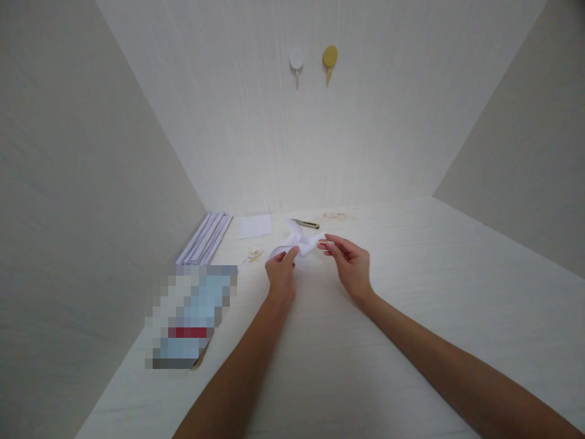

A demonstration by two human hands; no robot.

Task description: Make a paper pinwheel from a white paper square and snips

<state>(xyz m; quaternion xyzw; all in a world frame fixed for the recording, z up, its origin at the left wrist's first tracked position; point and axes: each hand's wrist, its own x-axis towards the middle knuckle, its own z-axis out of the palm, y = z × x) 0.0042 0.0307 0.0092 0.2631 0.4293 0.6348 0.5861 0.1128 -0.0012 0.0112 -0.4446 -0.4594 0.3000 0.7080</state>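
Observation:
A white paper pinwheel (304,244) with curled blades is held above the white table. My left hand (282,274) pinches it near its middle, thumb on top and fingers underneath. My right hand (350,262) has thumb and fingertips closed on the end of the blade at the right. Just behind the paper lies a utility knife (311,225). A flat square of white paper (256,226) rests farther left, and a small scatter of thin yellowish pieces (254,255) lies near my left hand.
Several folded white paper strips (205,238) lie along the left wall. In front of them is a flat, blurred-out rectangular object (196,317). More yellowish bits (336,216) lie at the back. A white hook (297,59) and a yellow hook (329,57) hang on the back wall.

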